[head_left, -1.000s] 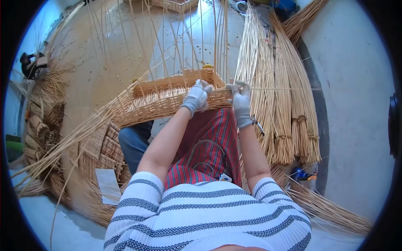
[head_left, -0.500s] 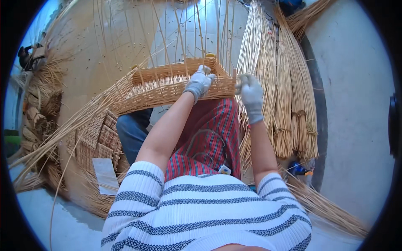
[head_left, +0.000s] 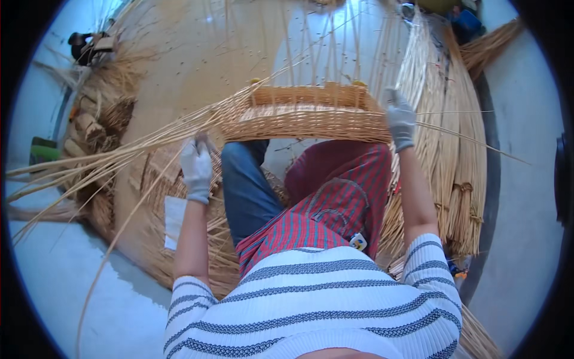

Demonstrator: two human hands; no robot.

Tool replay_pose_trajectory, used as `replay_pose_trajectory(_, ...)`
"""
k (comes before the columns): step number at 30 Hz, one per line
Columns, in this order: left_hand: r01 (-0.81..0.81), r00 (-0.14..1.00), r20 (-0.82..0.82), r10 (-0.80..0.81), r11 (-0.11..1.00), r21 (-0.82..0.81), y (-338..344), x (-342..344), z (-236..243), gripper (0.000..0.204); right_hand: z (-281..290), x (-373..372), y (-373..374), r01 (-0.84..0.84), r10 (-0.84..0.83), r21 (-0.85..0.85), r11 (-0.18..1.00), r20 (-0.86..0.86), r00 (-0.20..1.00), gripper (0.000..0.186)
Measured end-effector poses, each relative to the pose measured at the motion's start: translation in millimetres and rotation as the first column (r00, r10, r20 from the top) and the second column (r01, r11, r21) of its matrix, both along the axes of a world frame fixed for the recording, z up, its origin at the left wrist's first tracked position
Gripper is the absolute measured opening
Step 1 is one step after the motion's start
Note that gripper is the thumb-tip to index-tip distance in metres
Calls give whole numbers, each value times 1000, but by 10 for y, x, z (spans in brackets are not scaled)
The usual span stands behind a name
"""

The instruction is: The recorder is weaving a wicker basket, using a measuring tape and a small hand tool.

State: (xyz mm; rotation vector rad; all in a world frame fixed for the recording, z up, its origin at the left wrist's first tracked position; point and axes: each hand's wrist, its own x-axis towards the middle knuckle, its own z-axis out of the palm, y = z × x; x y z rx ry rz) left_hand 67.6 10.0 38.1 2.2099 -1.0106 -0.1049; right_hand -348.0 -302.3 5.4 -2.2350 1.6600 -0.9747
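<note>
A long, low wicker basket point(head_left: 311, 125) of tan rods lies across my knees, its tall upright stakes fanning away from me. My right hand point(head_left: 402, 122), in a pale work glove, is closed at the basket's right end; its fingertips are partly blurred against the rods. Left of the basket, my gloved left hand point(head_left: 196, 167) is raised with the fingers pinched together. A long thin wicker rod point(head_left: 122, 230) runs from these fingers and curves down toward the lower left. Many loose rod ends point(head_left: 143, 140) stick out from the basket's left end above that hand.
Tied bundles of long pale rods point(head_left: 442, 155) lie on the floor at the right, by the wall. Woven pieces point(head_left: 164, 170) and a white sheet point(head_left: 174, 222) lie at the left. Farther left are darker bundles point(head_left: 95, 128) and a green container point(head_left: 45, 152).
My left hand has left the basket's near right wall and moved far left to the loose rods. The basket sits flatter and farther right in view; my right hand stays at its right end.
</note>
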Motion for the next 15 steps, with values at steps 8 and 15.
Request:
replay_pose_trajectory(8, 22, 982, 188, -33, 998, 59, -1157, 1248, 64, 44, -53, 406, -493, 316, -190, 261, 912, -414, 890, 50)
replay_pose_trajectory(15, 451, 882, -271, -385, 528, 720, -1593, 1281, -289, 66, -180, 115, -539, 279, -177, 161, 947, -464, 868, 41)
